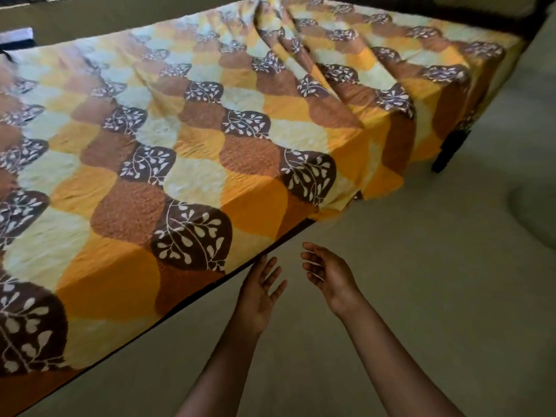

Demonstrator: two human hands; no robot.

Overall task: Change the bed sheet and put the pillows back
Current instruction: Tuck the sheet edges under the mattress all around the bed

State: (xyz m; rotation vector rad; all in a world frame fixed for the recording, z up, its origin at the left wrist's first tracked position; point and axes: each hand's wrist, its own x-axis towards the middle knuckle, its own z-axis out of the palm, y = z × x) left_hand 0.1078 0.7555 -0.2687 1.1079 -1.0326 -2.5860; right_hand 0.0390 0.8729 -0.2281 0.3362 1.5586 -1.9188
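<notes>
The orange, brown and cream leaf-patterned cotton bed sheet (210,139) covers the bed, still rumpled toward the far end. Left hand (258,293) and right hand (328,272) hover beside its edge, fingers loose, holding nothing. No pillows in sight.

Head-worn view, downward over bed (210,139)

The bed sheet (210,121) lies spread over the bed (535,22), which fills our left and the far side; its folds bunch at the far right. The floor (421,266) runs along the right. Before us, our left hand (258,291) is at the bed's near edge, with our right hand (328,273) just to its right, apart from it.
</notes>
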